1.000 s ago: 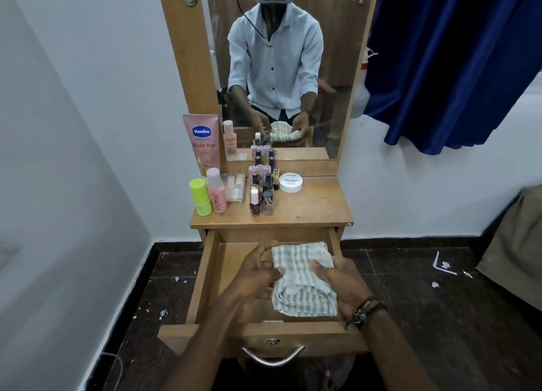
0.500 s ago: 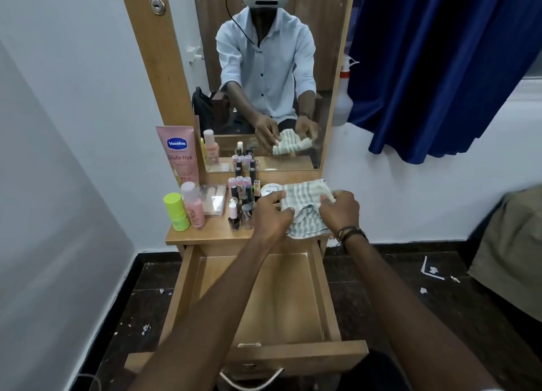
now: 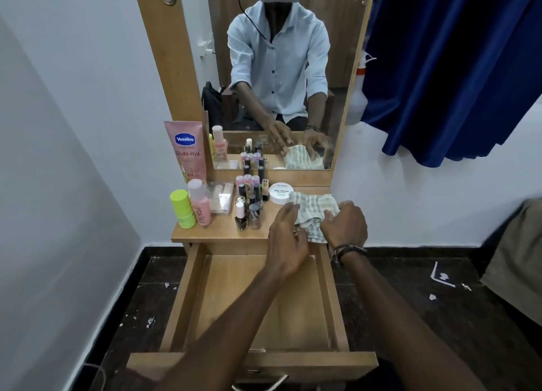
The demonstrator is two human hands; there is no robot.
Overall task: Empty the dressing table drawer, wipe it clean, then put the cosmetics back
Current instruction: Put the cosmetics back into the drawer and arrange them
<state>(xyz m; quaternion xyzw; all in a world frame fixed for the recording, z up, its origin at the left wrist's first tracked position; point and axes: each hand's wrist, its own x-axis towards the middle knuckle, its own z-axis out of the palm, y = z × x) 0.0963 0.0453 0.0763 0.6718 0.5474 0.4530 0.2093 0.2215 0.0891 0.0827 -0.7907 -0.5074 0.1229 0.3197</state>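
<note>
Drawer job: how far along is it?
Emptied: the drawer holds nothing, and the cosmetics stand on the tabletop. In hand: the striped cloth lies there, right hand on it, left hand beside it. Left: putting the cosmetics back.

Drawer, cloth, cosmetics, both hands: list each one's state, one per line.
Drawer: pulled open, nothing inside.
Striped cloth: crumpled on the tabletop's right side.
Cosmetics: standing on the tabletop, left side.
Left hand: open, at the cloth.
Right hand: gripping the cloth.
</note>
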